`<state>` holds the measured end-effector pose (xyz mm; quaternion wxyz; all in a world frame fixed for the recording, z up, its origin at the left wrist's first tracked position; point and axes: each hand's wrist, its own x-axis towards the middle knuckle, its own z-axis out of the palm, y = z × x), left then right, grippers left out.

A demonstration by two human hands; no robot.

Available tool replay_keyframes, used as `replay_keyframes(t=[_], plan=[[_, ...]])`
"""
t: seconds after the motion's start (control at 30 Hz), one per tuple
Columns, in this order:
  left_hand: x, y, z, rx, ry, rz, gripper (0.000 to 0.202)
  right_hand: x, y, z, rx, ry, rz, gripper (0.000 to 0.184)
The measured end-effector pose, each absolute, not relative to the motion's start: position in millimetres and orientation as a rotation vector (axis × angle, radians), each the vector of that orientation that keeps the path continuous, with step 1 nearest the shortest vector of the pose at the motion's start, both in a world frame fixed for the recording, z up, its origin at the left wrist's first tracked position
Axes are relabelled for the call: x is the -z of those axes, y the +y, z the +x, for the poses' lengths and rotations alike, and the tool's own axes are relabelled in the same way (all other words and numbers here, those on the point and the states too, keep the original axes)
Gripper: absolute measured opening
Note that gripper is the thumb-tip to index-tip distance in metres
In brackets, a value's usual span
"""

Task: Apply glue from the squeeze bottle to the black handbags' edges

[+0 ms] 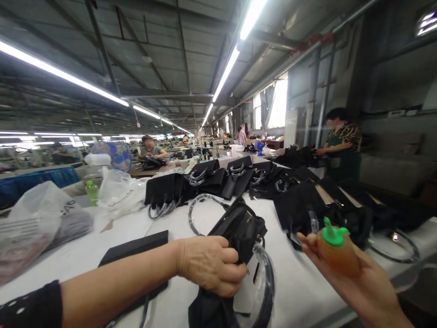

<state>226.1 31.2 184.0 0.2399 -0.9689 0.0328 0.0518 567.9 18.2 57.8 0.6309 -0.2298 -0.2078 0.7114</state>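
My left hand [211,264] is closed in a fist around the top of a black handbag [239,228] that lies on the white table [82,255] just in front of me. The bag's plastic-wrapped handles [268,278] loop out beside my fist. My right hand [362,278] is at the lower right, fingers wrapped around a small amber bottle with a green nozzle cap [336,248], held upright above the table's edge.
Several more black handbags [218,180] cover the table's middle and right. Clear plastic bags [37,218] and a green bottle [91,190] sit at the left. A flat black panel [136,248] lies near my forearm. A person [341,143] stands at the far right; others sit beyond.
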Motion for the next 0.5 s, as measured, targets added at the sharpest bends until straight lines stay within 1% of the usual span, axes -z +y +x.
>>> replay_keyframes(t=[0.07, 0.13, 0.3, 0.4, 0.5], plan=[[-183, 29, 226, -0.166, 0.138, -2.66, 0.015, -71, 32, 551, -1.665, -0.489, -0.513, 0.02], [-183, 28, 228, -0.199, 0.199, -2.675, 0.017, -81, 46, 538, -1.723, -0.579, -0.473, 0.017], [-182, 26, 233, -0.208, 0.369, -2.672, 0.027, -94, 74, 530, -1.88, -0.833, -0.413, 0.029], [-176, 25, 235, -0.199, 0.423, -2.67, 0.031, -88, 83, 526, -1.993, -0.871, -0.495, 0.031], [-168, 26, 237, -0.323, 0.458, -2.668, 0.035, -80, 85, 516, -2.046, -0.904, -0.508, 0.032]])
